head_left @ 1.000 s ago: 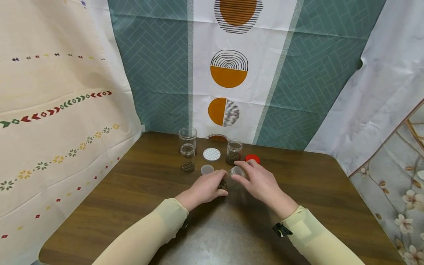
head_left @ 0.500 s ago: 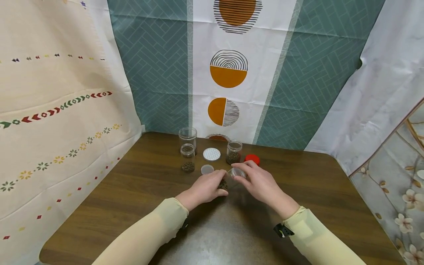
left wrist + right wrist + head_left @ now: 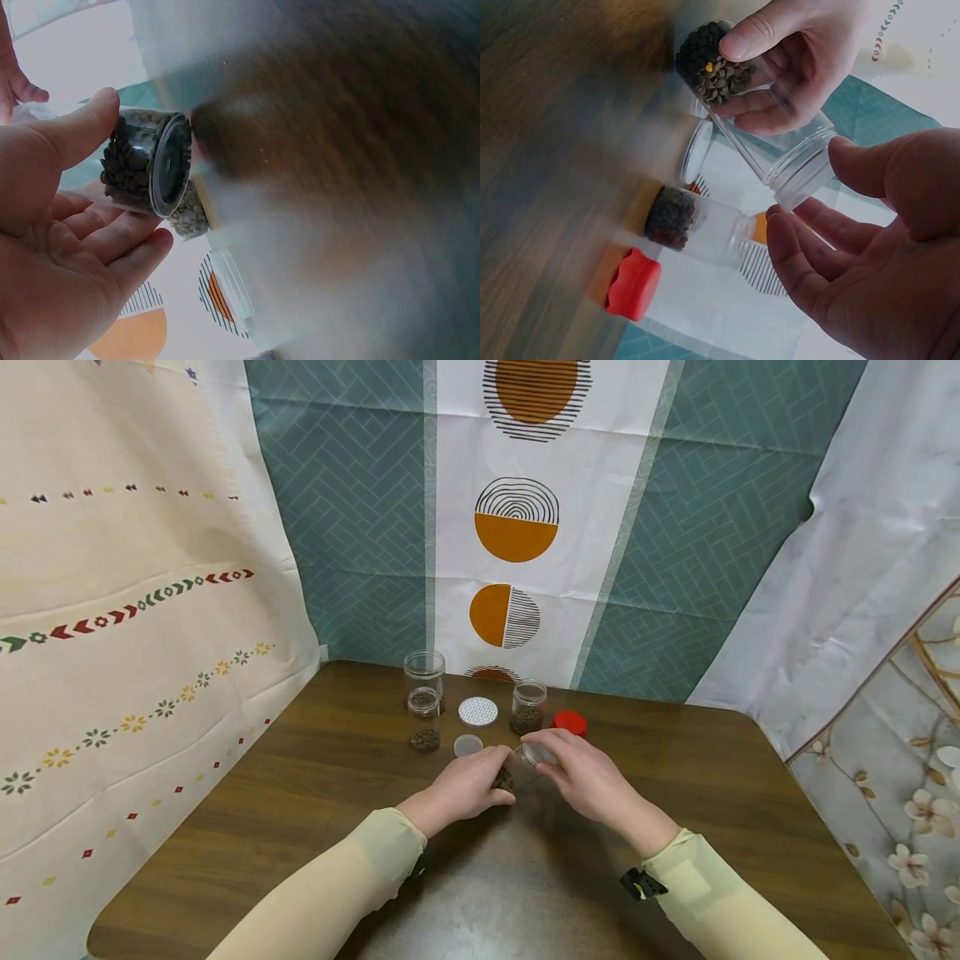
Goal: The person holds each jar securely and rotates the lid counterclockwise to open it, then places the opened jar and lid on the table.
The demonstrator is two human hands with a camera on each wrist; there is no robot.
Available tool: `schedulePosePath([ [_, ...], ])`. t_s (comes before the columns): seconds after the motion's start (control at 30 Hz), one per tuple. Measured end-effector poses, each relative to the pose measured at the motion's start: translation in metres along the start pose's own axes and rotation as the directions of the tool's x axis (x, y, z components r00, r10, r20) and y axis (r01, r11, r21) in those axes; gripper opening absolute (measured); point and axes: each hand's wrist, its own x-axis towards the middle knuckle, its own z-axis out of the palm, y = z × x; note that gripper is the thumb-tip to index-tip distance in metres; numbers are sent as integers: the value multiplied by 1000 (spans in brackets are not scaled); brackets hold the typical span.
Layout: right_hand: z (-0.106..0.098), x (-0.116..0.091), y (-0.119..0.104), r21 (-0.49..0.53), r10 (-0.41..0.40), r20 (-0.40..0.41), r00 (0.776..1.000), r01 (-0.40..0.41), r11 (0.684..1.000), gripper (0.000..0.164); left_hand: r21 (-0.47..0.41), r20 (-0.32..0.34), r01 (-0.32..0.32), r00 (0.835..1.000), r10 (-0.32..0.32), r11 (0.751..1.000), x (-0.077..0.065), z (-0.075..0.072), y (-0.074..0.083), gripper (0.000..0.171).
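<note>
My left hand (image 3: pixel 467 783) grips the lower part of a clear jar (image 3: pixel 742 146) partly filled with small brown bean-like pieces. A yellow bit shows among these pieces (image 3: pixel 718 75) in the right wrist view. The jar lies tilted, its base down to the left and its mouth end up to the right. At that end my right hand (image 3: pixel 588 774) pinches a clear ringed lid (image 3: pixel 804 174) between thumb and fingertips. In the left wrist view the jar's round base (image 3: pixel 172 165) faces the camera, with my left thumb over its side.
Behind the hands stand a large clear jar (image 3: pixel 424 665), a slim jar (image 3: pixel 425 722) and a medium jar (image 3: pixel 528 702), with dark pieces inside. A white patterned lid (image 3: pixel 477 711), a small translucent lid (image 3: pixel 468 745) and a red lid (image 3: pixel 570 722) lie on the brown table (image 3: pixel 315 752).
My right fingers have shifted slightly around the lid, drawing a little down and in, so more of the red lid shows. The left hand keeps its grip on the jar.
</note>
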Motion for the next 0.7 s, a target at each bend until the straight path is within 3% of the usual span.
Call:
schedulePosePath([
  [0.4, -3, 0, 1, 3, -19, 6, 1000, 19, 1000, 51, -3, 0, -8, 1000, 8, 1000, 1, 1, 0, 50],
  [0.7, -8, -1, 0, 20, 38, 23, 999, -39, 999, 50, -49, 17, 10, 1000, -9, 999, 1, 0, -1, 57],
])
